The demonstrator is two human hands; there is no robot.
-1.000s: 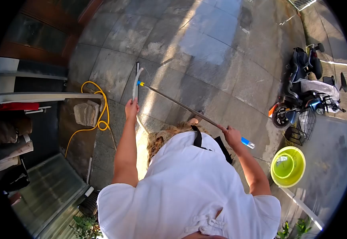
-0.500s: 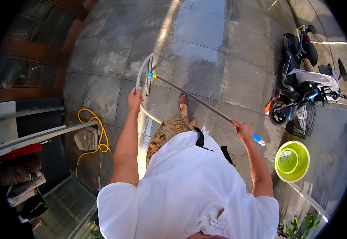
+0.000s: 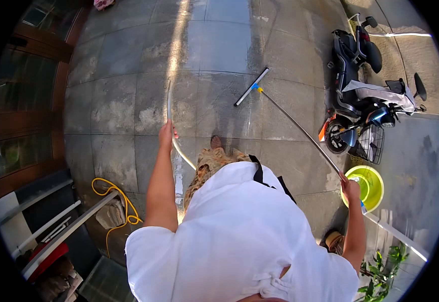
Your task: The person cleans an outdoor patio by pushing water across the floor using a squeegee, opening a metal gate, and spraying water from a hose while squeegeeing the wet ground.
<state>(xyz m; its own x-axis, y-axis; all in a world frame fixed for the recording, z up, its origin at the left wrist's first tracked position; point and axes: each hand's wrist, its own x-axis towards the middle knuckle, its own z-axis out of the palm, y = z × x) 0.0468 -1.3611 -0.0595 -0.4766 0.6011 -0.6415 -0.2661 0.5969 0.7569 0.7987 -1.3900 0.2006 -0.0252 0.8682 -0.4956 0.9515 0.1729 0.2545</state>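
My left hand [image 3: 167, 135] is closed around a pale hose [image 3: 169, 106], whose free end points forward over the paving. The hose runs back from my fist towards my legs. On the right, my right hand [image 3: 349, 187] grips the long metal pole [image 3: 300, 128] of a squeegee near its blue handle end. The squeegee head [image 3: 252, 87] is a dark bar with a blue and yellow joint, lying slanted over the grey tiles [image 3: 169, 151] ahead of me, to the right of the hose. Wet patches show on the tiles.
A scooter [image 3: 363, 95] with a wire basket stands at the right. Behind my right hand is a yellow-green basin [image 3: 375, 189]. At the left are a coiled yellow hose [image 3: 128, 209], a stone block [image 3: 111, 214] and wooden doors [image 3: 25, 95]. Plants [image 3: 383, 272] grow at the lower right.
The squeegee head has swung right, away from the hose, and my right hand has moved right and down to the basin. The hose end has straightened forward. The whole view has turned.
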